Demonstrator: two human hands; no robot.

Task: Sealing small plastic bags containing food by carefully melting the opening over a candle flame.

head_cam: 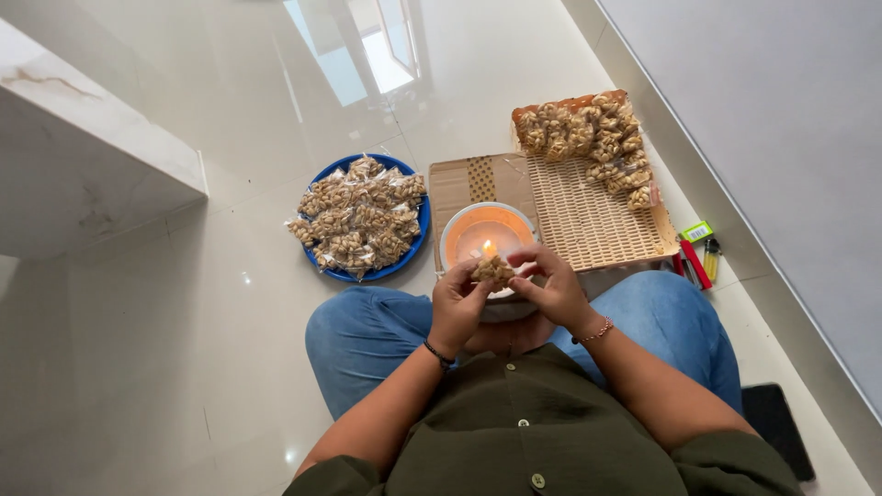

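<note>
My left hand (457,301) and my right hand (549,283) together pinch a small clear packet of nuts (493,270), held just above a white bowl (457,231) with a lit candle (489,248) burning inside. The bowl stands on the floor in front of my crossed legs in blue jeans. Both hands have their fingers closed on the packet's edges.
A blue plate (418,234) heaped with nut packets lies to the left. A woven tray (597,225) to the right holds more packets at its far end. Lighters (698,257) lie by the tray, a black phone (776,427) at right, a marble ledge (92,156) at left.
</note>
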